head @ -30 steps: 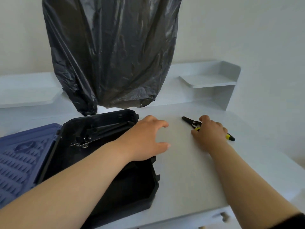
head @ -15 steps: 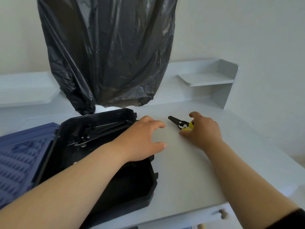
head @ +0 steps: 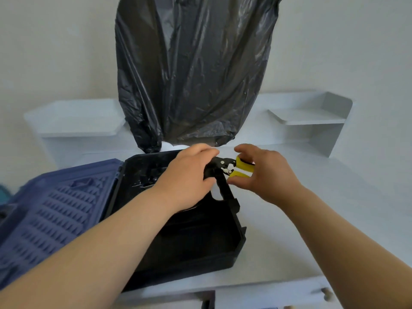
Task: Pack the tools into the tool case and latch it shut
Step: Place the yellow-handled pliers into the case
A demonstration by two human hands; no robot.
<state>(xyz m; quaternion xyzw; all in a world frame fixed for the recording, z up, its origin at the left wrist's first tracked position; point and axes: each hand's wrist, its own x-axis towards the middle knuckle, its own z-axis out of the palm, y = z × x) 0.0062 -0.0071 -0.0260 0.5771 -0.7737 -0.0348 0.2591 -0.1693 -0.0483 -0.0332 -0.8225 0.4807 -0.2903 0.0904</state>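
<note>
1. Both hands share one grip on the pliers: the right hand pinches the yellow handles between thumb and fingers, and the left hand is curled round the dark jaw end.
2. The tool case lies open on the white surface, its black tray to the near left of the pliers and its blue lid folded out further left.
3. A black plastic bag stands at the far side, behind the case.
4. The pliers hang just over the tray's far right corner, long axis running left to right, jaw end toward the tray; the left hand is the nearer to the tray.
5. Both forearms reach forward from the near edge, the left one crossing above the tray, wrists roughly level.
6. Something metallic lies in the far part of the tray, too dark to identify.
</note>
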